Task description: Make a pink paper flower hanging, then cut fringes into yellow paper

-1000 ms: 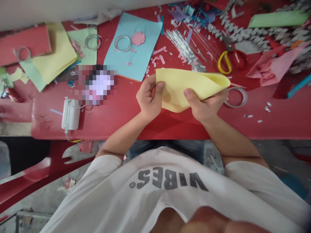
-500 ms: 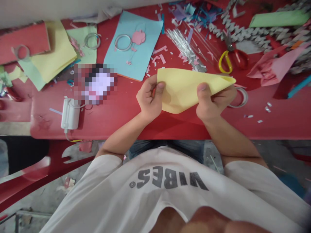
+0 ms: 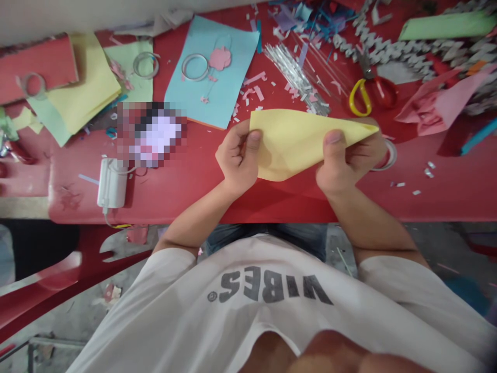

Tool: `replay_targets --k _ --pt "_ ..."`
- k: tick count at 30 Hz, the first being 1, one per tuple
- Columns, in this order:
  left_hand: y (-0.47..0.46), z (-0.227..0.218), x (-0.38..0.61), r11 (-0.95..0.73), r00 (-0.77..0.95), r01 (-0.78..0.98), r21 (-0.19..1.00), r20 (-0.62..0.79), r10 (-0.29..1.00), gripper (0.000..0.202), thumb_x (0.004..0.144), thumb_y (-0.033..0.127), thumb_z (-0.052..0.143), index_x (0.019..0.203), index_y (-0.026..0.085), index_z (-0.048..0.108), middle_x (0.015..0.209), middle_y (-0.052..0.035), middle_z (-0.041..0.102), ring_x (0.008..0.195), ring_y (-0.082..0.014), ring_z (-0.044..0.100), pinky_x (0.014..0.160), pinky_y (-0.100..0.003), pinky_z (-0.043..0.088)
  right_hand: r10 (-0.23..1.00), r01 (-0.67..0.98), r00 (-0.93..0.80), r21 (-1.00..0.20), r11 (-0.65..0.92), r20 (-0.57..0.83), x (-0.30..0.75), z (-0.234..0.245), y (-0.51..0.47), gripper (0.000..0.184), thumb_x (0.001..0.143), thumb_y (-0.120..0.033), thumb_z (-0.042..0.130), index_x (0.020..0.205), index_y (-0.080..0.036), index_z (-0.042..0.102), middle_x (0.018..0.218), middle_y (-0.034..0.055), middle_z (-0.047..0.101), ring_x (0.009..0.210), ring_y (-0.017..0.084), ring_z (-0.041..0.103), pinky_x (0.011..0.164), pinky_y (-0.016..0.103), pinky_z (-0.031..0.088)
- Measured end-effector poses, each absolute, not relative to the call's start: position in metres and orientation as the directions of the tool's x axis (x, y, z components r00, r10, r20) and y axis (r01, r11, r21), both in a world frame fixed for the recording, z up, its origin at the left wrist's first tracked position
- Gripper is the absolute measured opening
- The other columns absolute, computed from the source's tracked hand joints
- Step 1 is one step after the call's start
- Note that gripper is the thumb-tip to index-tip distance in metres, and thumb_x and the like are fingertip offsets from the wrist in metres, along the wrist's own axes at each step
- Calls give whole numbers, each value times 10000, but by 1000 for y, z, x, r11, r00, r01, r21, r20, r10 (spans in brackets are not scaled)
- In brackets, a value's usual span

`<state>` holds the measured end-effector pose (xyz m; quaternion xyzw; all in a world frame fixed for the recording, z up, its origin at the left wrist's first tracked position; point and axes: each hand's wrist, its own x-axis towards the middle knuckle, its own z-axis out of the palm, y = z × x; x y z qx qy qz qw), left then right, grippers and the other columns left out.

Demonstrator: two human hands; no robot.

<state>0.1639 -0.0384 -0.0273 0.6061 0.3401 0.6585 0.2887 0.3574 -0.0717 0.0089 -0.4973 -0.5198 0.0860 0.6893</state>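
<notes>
A sheet of yellow paper (image 3: 291, 142), folded over and tapering to a narrow point at its right end, is held up above the red table's near edge. My left hand (image 3: 240, 155) pinches its left edge, thumb in front and fingers curled behind. My right hand (image 3: 345, 158) grips the lower right side, its thumb on the front face and the fingers behind, hidden in part by the paper. Partly covered by my right hand is a roll of tape (image 3: 391, 155) lying on the table.
Scissors (image 3: 363, 98) with yellow and red handles lie beyond my right hand, near a bundle of silvery strips (image 3: 298, 77). Blue paper (image 3: 217, 98) bears a tape ring and a pink paper flower (image 3: 220, 58). A white power bank (image 3: 112, 181) sits at left on the red table (image 3: 186, 191).
My right thumb and hand have slid slightly to the right along the yellow paper, and its pointed end looks flatter. My left hand keeps its pinch.
</notes>
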Motion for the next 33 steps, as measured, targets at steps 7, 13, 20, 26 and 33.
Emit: replay_targets --k 7,13,20,26,33 --pt "-37 -29 166 -631 -126 22 776 628 768 346 1161 618 558 1299 326 682 1061 1 753 1164 -221 817 1059 -416 693 724 324 408 -830 455 556 364 -1 -72 454 990 -756 716 1018 -303 695 918 54 722 947 302 778 821 509 672" --pt "-34 -35 164 -610 -116 19 792 607 786 393 1151 661 553 1279 312 682 1093 -11 738 1294 -260 779 1115 -460 678 666 443 427 -784 435 611 362 1 -70 513 1032 -804 618 1035 -299 706 939 62 736 982 308 794 808 515 689" --pt "-35 -29 167 -654 -157 11 757 647 746 314 1158 595 588 1262 318 693 1111 -1 728 1266 -236 776 1160 -472 648 602 461 472 -762 455 644 363 0 -69 475 1050 -762 630 1023 -295 707 928 61 745 1037 328 817 853 527 702" --pt "-32 -31 166 -631 -178 41 774 628 758 375 1140 648 591 1218 297 698 1001 2 711 1214 -244 800 1108 -476 684 534 549 500 -726 414 682 363 5 -67 514 1061 -779 598 968 -289 724 853 53 722 963 317 814 799 529 691" --pt "-32 -22 168 -703 -212 50 710 695 687 258 1151 540 636 1213 308 731 956 23 706 1121 -198 816 1055 -399 687 494 451 514 -711 540 701 364 17 -65 435 1031 -675 754 906 -258 761 734 -6 652 744 211 752 733 423 683"
